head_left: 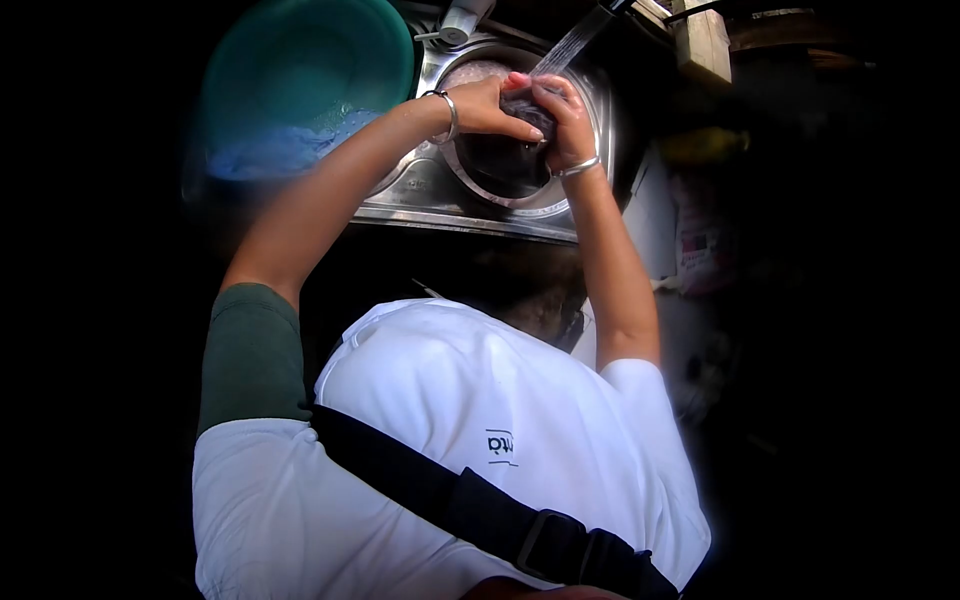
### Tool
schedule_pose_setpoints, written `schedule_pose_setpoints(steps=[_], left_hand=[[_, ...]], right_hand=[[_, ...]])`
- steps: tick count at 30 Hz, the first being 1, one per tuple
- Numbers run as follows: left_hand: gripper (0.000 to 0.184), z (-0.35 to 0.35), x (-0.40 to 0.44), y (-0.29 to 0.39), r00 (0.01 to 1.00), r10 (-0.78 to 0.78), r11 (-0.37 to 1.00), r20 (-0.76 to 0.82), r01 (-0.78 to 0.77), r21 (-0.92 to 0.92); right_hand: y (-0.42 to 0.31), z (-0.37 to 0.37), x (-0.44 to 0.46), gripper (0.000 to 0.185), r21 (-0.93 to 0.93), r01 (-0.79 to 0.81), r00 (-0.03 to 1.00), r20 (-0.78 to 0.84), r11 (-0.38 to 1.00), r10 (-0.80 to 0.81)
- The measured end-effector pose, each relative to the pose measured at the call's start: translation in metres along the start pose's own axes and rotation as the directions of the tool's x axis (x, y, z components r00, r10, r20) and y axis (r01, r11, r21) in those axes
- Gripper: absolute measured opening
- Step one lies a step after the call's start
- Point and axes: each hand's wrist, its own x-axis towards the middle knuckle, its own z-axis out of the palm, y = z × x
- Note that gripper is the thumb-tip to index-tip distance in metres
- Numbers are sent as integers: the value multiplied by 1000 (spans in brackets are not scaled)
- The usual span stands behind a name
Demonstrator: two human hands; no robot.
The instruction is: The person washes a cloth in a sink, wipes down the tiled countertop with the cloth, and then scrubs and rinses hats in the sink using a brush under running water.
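Observation:
Over the round bowl of a steel sink (pixel 410 190), my left hand (pixel 485 108) and my right hand (pixel 571 122) come together around a dark wet cloth (pixel 527 113). Both hands have their fingers curled on it, the left from one side and the right from the other. A stream of water (pixel 572 47) pours from a spout at the top onto my fingers and the cloth. Dark material fills the bowl below; whether it is more of the cloth or dark water, I cannot tell. Each wrist wears a silver bracelet.
A large green basin (pixel 300 60) stands left of the bowl, with light blue cloth (pixel 275 150) at its near side. A white cup-like object (pixel 462 22) is at the sink's back edge. A wooden block (pixel 703 45) stands at the upper right, near a blurred yellow object (pixel 705 145).

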Motion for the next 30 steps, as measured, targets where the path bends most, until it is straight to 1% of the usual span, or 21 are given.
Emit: schedule_pose_setpoints(steps=[1,4,5,7,8,9,10,11,12,13,16,17,20,21,23,24,26,27,28,30], left_hand=[[90,-3,0,4,999,3,999,48,-2,-32],[81,13,14,-21,991,20,964,-135,17,266],[75,14,20,-24,996,-37,946,-84,62,318],[65,15,28,-15,988,-156,894,10,137,426],[60,18,27,-12,990,-124,871,-64,140,472],[56,22,20,-2,987,-88,844,-136,146,516],[51,25,15,4,977,-46,814,-207,157,559],[47,27,17,-2,977,-7,810,-212,130,571],[45,28,17,-1,977,-3,806,-214,129,578],[44,29,16,1,976,1,800,-217,130,586],[39,34,19,-6,975,-29,775,-221,162,610],[38,36,21,-9,975,-45,765,-219,175,620],[35,36,16,-1,964,-116,801,-239,233,551],[36,38,18,-5,959,-142,814,-245,254,523],[39,41,23,-16,947,-192,834,-258,296,465],[41,38,21,-18,949,-231,896,-213,293,333],[47,25,9,-26,952,-287,955,-106,293,51],[52,19,16,-51,953,-295,910,69,302,-283],[46,10,4,-38,938,-335,819,91,337,-465],[33,3,2,-56,924,-381,854,33,366,-369]], right_hand=[[-4,5,-2,14,22,11,1000,1,1000,-11],[4,0,7,12,73,63,998,-32,995,-61],[8,-4,12,12,88,84,996,-51,993,-80],[4,1,16,8,46,109,992,-71,993,-106],[4,2,18,8,24,119,990,-81,993,-117],[6,1,23,18,-64,104,988,-107,993,-110],[6,1,27,21,-82,67,989,-125,994,-77],[6,0,31,23,-98,28,988,-147,995,-42],[6,1,36,26,-114,-12,986,-169,993,-8],[10,0,42,30,-170,13,976,-211,985,-50],[10,5,45,31,-206,-16,953,-300,978,-48],[9,8,44,31,-218,-27,955,-294,976,-39],[16,1,53,30,-294,-122,946,-323,948,22],[18,0,56,29,-312,-159,933,-357,937,40],[20,-6,54,31,-295,-217,952,-277,931,134],[20,-9,53,32,-289,-246,955,-236,925,180],[20,-26,54,37,-390,-338,935,-239,857,261],[12,-26,43,42,-337,-371,928,-183,866,326],[5,-27,33,48,-287,-409,913,-125,866,389],[9,-46,25,40,-458,-371,920,-67,808,385]])
